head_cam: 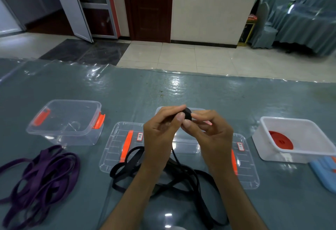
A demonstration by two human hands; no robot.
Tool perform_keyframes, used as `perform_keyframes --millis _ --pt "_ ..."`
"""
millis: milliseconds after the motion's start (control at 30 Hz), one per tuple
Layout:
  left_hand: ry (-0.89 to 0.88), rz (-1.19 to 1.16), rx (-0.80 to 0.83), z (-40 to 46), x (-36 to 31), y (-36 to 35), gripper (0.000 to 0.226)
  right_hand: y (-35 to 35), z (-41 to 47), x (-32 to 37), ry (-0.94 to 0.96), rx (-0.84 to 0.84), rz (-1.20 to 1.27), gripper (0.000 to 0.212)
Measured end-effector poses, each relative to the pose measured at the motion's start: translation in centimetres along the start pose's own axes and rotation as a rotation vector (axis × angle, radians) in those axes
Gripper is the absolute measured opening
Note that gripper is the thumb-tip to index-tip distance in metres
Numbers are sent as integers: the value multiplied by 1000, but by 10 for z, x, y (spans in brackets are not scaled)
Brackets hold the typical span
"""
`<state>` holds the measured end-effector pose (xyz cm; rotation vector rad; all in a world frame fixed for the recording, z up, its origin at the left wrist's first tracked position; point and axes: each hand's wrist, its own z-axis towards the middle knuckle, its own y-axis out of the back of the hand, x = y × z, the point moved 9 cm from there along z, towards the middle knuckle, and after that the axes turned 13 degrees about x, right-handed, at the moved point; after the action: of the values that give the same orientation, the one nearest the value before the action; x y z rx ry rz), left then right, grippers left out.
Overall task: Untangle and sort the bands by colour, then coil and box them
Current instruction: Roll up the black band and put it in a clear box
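— Black band: where do we see it?
— Coiled small above the bench, pinched by fingers of our left hand and right hand; its tail drops to the loose black heap.
— And purple?
— Purple bands lie left, near 1 clear box.

You've 2 small red-edged labels, on left lid & right lid; print too blurred to read.

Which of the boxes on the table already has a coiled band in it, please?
The white box on the far right: a red coil lies inside. The clear box at left holds no band.
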<state>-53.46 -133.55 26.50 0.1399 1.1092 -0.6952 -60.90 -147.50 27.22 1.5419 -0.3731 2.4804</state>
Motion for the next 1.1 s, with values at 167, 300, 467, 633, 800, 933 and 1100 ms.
perform_keyframes --millis 167,300,467,633,800,933,1100 --pt "-78 45 -87 -7 -13 0 19 -3 1 2 -3 35 57 7" --pt "-135 124 -130 -11 -17 1 16 -8 6 6 -14 53 -121 26" --pt "-121 129 -138 -11 -9 8 14 -6 13 3 -38 135 -190 18" --pt "-43 128 -38 -4 2 4 19 -4 8 -9 -117 96 47 14" --pt "-23 121 -27 3 -3 5 18 4 14 3 -43 87 -130 23" --pt "-54 79 -58 3 -9 3 17 10 14 16 62 107 -183 27" --pt "-54 26 -67 3 -5 -2 11 18 16 17 51 77 -156 17"
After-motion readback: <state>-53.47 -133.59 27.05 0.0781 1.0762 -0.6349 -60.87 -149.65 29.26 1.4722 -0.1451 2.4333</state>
